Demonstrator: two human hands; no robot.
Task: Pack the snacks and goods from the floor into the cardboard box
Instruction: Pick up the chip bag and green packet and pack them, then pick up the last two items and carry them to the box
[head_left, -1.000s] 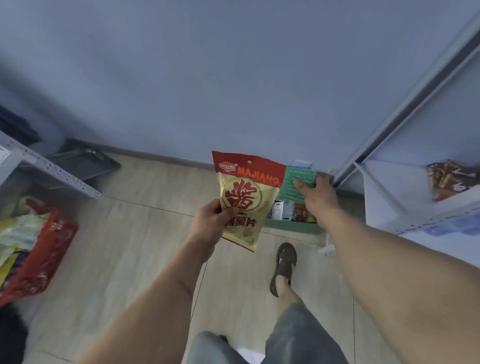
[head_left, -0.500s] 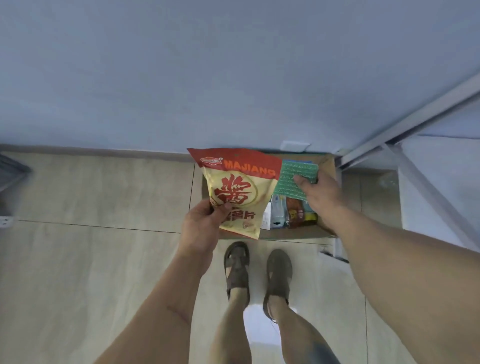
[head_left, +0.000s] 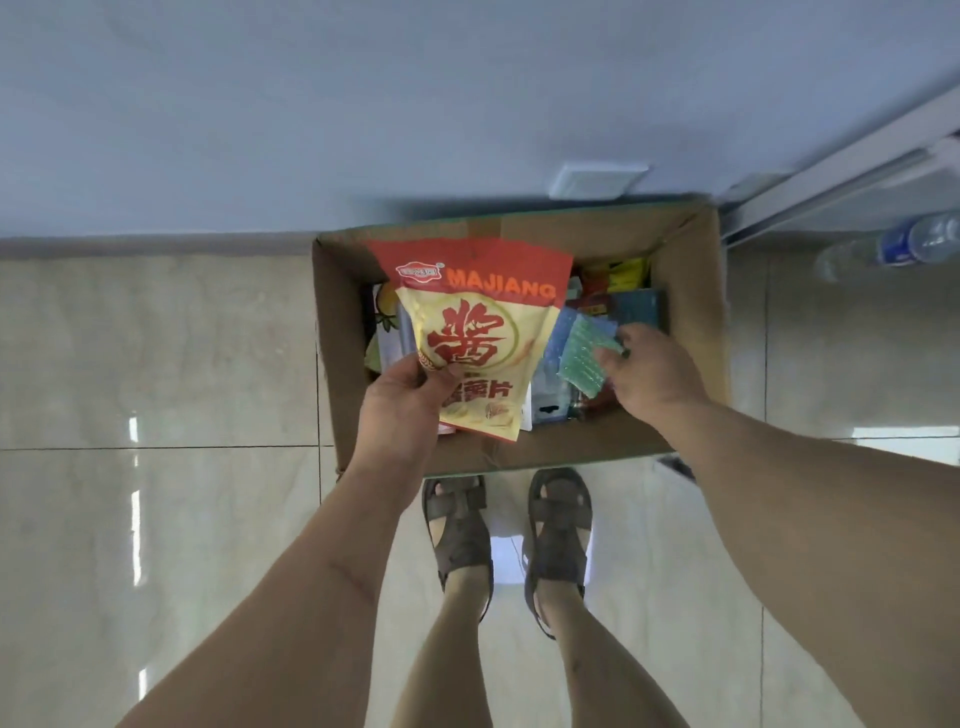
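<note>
- A person stands over an open cardboard box set on the tiled floor against a pale blue wall, sandalled feet just short of its near edge.
- The left hand holds a red-and-yellow snack bag marked "MAJIANG" upright above the left half of the box; thumb on the front and fingers curled behind pinch its lower left part.
- The right hand reaches into the right half of the box, fingertips pinching the edge of a small green packet held tilted above the goods already packed.
- Inside the box lie mixed packets: blue ones near the right hand, red and yellow wrappers toward the far wall, and a pack with a fruit print at the left side, partly hidden by the snack bag.
- A plastic water bottle lies on its side to the right of the box, beyond a white metal frame.
- A white wall plate sits just above the box's far edge.
</note>
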